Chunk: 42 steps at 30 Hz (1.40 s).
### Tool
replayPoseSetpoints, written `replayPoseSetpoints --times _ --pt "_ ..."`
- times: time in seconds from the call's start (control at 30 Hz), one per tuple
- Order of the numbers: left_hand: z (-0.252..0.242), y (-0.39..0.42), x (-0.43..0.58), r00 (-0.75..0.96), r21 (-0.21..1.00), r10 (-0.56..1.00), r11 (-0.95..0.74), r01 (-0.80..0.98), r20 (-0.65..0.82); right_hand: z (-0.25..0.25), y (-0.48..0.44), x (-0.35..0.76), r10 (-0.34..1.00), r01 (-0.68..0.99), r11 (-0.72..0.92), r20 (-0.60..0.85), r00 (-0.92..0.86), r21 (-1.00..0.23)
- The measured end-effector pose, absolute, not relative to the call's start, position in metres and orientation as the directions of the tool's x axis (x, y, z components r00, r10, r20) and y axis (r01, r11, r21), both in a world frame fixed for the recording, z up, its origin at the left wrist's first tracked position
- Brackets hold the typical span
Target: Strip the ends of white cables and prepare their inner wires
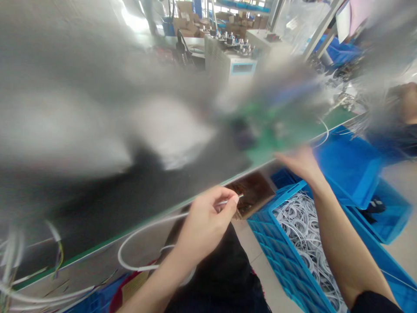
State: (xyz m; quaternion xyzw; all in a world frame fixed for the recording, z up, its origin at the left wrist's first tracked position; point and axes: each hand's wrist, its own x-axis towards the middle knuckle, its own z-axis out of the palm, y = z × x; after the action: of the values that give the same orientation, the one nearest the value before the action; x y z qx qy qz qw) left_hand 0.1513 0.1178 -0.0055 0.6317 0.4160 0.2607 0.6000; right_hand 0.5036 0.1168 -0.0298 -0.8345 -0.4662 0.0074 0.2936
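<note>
Head view — white cable (140, 237) pinched, left hand (203, 221)

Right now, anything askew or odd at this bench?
Nothing clearly wrong. The left hand pinches a white cable by its end; the right hand reaches to the bench edge. The benchtop is too blurred to judge.

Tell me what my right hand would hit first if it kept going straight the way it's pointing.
Probably the table. The right hand points up and away, with its fingertips at the table's green edge. The surface just beyond is badly blurred, so I can't tell what lies there, and depth is unclear.
</note>
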Motion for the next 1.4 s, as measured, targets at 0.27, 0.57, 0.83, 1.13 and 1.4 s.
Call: replayPoseSetpoints --times 0.27,0.57,0.83,1.13,1.4 --pt "-0.01 0.122 0.154 0.536 0.971 0.818 0.112 0.21 -0.21 -0.021 0.092 0.496 0.739 0.472 -0.309 0.103 0.666 -0.826" --pt "-0.003 0.121 0.155 0.555 0.974 0.809 0.096 0.205 -0.197 -0.018 -0.004 0.39 0.92 -0.455 -0.198 -0.325 0.219 -0.868" --pt "0.002 0.109 0.164 0.605 0.978 0.775 0.08 0.19 -0.181 -0.042 -0.019 0.334 0.898 -0.356 -0.328 -0.405 0.169 -0.875" --pt "-0.003 0.103 0.17 0.614 0.971 0.76 0.097 0.219 -0.214 -0.029 -0.012 0.32 0.932 -0.058 -0.311 -0.316 0.179 -0.949" --pt "-0.008 0.105 0.168 0.614 0.967 0.761 0.066 0.248 -0.21 -0.041 -0.015 0.316 0.914 -0.02 -0.342 -0.338 0.227 -0.939"
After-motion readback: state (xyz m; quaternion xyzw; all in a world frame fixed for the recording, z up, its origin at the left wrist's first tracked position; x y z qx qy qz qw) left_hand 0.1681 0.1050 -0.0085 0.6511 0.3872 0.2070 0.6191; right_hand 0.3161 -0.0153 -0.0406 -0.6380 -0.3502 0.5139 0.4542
